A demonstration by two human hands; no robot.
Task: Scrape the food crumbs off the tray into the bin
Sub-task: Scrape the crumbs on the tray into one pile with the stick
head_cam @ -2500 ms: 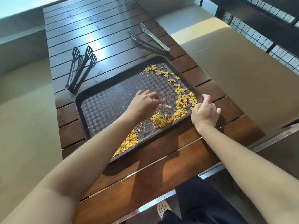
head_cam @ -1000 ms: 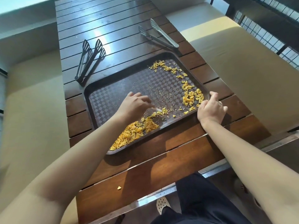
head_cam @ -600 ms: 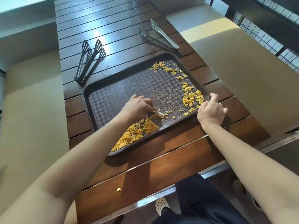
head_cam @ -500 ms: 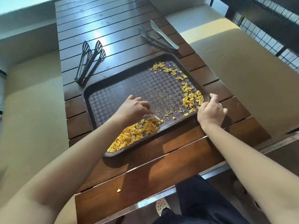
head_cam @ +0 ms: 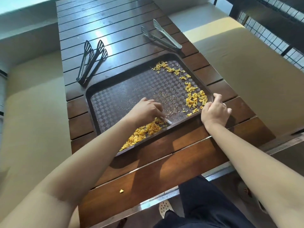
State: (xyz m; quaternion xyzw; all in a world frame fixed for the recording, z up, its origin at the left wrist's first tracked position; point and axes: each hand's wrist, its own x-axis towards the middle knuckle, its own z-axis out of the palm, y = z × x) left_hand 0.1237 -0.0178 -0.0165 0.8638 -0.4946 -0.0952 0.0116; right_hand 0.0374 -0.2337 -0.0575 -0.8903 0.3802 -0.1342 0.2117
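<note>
The dark brown rectangular plastic tray with a checkered floor (head_cam: 125, 96) lies on the slatted dark wooden table (head_cam: 115, 30), its near edge close to the table's front. A small pale scraper (head_cam: 167, 120) is pinched in the curled fingers of the left hand (head_cam: 144, 111), its tip set on the tray floor at the end of a heap of yellow-orange food crumbs (head_cam: 143, 132) gathered along the near rim. The right hand (head_cam: 213, 111) is clamped over the tray's near right corner, fingers folded on the rim. A second band of crumbs (head_cam: 194, 97) is left along the right side and far corner, and fine dust is scattered across the middle. No bin is seen. For this step to be done well, the scraper is best kept flat and low against the floor, so that dust is carried along, not skipped over; strokes are best drawn toward the existing heap, not over the rim, since one stray crumb (head_cam: 121, 191) already lies on the table. The tray is best held firmly throughout. Two pairs of metal tongs (head_cam: 91, 61) are lying beyond the tray, untouched
</note>
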